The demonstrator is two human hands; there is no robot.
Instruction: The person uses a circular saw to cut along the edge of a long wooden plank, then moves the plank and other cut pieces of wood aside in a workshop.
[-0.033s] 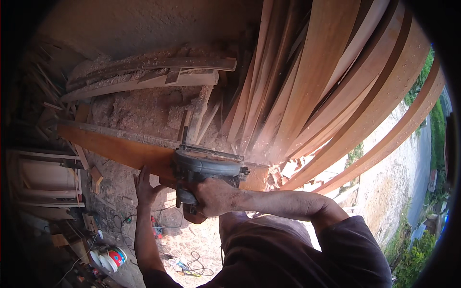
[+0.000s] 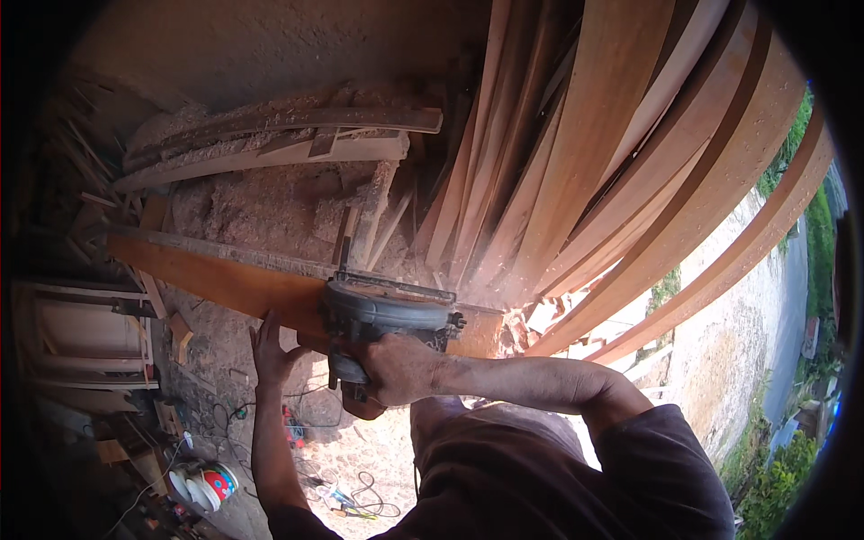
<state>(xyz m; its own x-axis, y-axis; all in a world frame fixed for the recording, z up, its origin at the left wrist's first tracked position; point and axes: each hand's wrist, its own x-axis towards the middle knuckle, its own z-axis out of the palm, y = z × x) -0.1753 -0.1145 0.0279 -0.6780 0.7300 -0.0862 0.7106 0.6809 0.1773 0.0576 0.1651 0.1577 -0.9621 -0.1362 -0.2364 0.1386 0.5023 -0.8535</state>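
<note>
A long brown wooden board (image 2: 216,277) lies crosswise in front of me, its far edge dusted with pale sawdust. On it rests a grey handheld circular saw (image 2: 387,310) with a brownish motor end. My right hand (image 2: 400,367) is wrapped round the saw's handle. Just left of the saw, my left hand (image 2: 274,353) presses its fingertips against the board's near side, thumb and fingers spread. The saw's body covers the blade and part of the board. Fine dust hangs in the air beyond the saw's right end.
Tall curved planks (image 2: 612,135) lean together at the right. Dusty curved timbers (image 2: 279,153) lie beyond the board over heaped shavings. At lower left are a white bucket (image 2: 211,486), wooden frames (image 2: 90,337) and cables (image 2: 364,504) on the floor. Offcuts lie below the planks.
</note>
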